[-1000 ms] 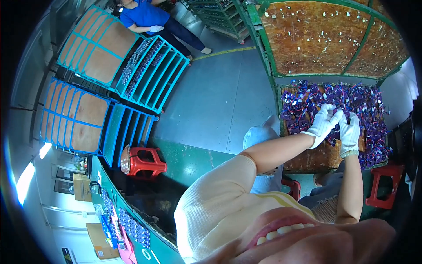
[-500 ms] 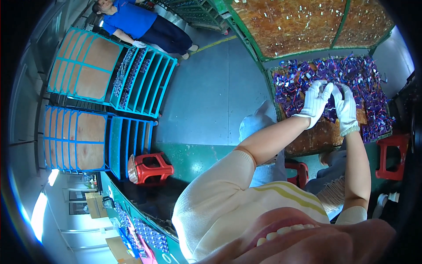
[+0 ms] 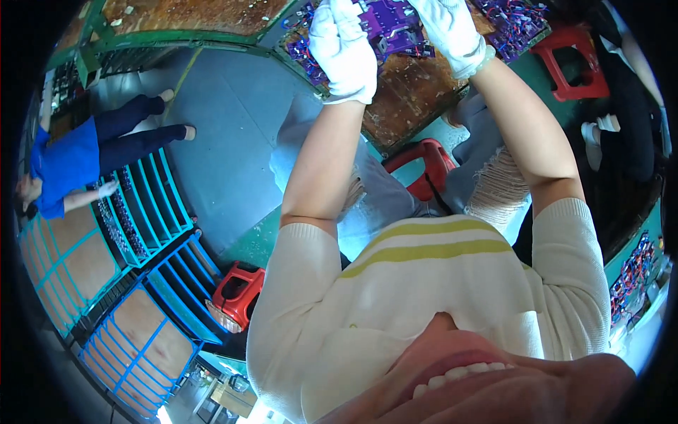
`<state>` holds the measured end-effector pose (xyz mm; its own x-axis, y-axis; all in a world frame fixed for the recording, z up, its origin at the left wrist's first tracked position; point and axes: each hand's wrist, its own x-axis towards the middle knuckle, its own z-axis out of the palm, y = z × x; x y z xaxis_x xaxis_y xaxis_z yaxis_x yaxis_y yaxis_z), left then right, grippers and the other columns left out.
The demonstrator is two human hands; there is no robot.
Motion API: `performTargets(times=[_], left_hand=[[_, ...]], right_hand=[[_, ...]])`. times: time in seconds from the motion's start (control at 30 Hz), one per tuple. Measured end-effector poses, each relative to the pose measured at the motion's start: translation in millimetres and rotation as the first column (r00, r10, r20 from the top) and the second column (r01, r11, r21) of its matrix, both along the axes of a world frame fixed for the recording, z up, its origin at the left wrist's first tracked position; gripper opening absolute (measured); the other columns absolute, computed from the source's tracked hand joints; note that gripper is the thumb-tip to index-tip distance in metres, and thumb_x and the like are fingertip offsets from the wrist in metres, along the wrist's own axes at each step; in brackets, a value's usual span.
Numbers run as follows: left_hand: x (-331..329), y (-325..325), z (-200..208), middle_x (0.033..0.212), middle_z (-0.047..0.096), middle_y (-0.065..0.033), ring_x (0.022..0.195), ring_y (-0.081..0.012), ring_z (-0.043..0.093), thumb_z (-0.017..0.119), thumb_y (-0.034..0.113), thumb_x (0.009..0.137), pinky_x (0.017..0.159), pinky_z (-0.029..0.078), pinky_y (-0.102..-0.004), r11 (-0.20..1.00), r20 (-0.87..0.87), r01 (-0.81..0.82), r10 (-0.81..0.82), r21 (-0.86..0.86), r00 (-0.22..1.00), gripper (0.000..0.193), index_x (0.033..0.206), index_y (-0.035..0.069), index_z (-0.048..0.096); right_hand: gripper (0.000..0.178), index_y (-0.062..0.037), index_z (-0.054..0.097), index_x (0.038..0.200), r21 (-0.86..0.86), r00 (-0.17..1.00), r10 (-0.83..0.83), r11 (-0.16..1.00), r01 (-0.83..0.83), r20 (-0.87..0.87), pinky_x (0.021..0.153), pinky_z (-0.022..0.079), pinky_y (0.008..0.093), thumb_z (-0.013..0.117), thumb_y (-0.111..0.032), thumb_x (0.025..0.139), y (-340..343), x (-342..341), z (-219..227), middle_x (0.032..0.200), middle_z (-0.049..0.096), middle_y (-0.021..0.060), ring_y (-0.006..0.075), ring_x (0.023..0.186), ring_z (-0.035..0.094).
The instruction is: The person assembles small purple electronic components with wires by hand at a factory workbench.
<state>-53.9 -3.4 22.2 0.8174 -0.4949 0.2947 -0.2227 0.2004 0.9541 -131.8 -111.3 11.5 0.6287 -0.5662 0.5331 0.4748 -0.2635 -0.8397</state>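
At the top of the head view, a purple circuit board panel (image 3: 388, 27) with cut-outs is between my two hands. My left hand (image 3: 344, 60), in a white glove, is closed on the panel's left edge. On the opposite edge is my right hand (image 3: 452, 35), also gloved in white, with its fingers closed around the panel's side; some fingertips are cut off by the frame. Under and beside the panel lie more purple boards with red and blue wires (image 3: 510, 28), on a worn wooden board (image 3: 409, 99).
A red stool (image 3: 424, 166) stands between my legs, with another red stool (image 3: 573, 62) at right. Left are a teal rack (image 3: 152, 205) and a blue rack (image 3: 152, 332). A person in a blue shirt (image 3: 67, 166) touches the teal rack. Another person's dark-clad legs (image 3: 628, 106) show right.
My view has turned and tilted, so my hands appear nearer the top. They were close together over the boards; now they are farther apart, with a purple panel between them.
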Motion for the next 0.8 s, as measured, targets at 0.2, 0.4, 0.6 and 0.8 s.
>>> performTargets(times=[0.2, 0.4, 0.6, 0.8], left_hand=[[-2, 7, -2, 0.111, 0.055, -0.0070, 0.093, -0.0120, 0.051, 0.040, 0.013, 0.093, 0.084, 0.040, -0.0263, 0.995, -0.149, 0.049, -0.062, -0.092, 0.987, 0.029, 0.113, -0.002, 0.054], [6, 15, -7, 0.080, 0.051, 0.0020, 0.071, -0.0061, 0.046, 0.048, 0.010, 0.088, 0.065, 0.039, -0.0197, 0.823, -0.499, 0.032, -0.374, -0.567, 0.782, 0.012, 0.095, 0.006, 0.057], [17, 20, -19, 0.109, 0.055, -0.0125, 0.090, -0.0143, 0.053, 0.047, 0.018, 0.087, 0.086, 0.041, -0.0269, 0.811, -0.396, 0.164, -0.437, -0.561, 0.807, 0.028, 0.105, -0.001, 0.054], [11, 24, -16, 0.112, 0.055, -0.0121, 0.091, -0.0134, 0.054, 0.049, 0.009, 0.083, 0.085, 0.042, -0.0246, 0.994, -0.192, 0.094, -0.103, -0.056, 0.976, 0.027, 0.107, -0.003, 0.054]], right_hand=[[0.022, 0.0003, 0.058, 0.103, -0.036, 0.957, -0.069, 0.997, 0.061, -0.280, 0.082, 0.043, 0.0253, 0.047, -0.013, 0.090, -1, -8, 2, 0.095, 0.060, 0.0081, 0.0153, 0.090, 0.055], [0.023, -0.0005, 0.058, 0.102, 0.032, 0.983, -0.025, 0.999, 0.031, -0.180, 0.082, 0.043, 0.0271, 0.043, -0.014, 0.092, 10, -7, 6, 0.095, 0.060, 0.0081, 0.0165, 0.090, 0.055], [0.022, -0.0002, 0.056, 0.105, -0.021, 0.968, -0.081, 0.997, 0.078, -0.238, 0.082, 0.044, 0.0264, 0.043, -0.013, 0.092, 8, -2, -1, 0.094, 0.061, 0.0067, 0.0152, 0.089, 0.056], [0.021, -0.0006, 0.055, 0.106, 0.357, 0.990, 0.134, 0.927, -0.112, -0.037, 0.080, 0.045, 0.0249, 0.045, -0.014, 0.092, 12, 5, -17, 0.094, 0.061, 0.0048, 0.0118, 0.087, 0.056]])
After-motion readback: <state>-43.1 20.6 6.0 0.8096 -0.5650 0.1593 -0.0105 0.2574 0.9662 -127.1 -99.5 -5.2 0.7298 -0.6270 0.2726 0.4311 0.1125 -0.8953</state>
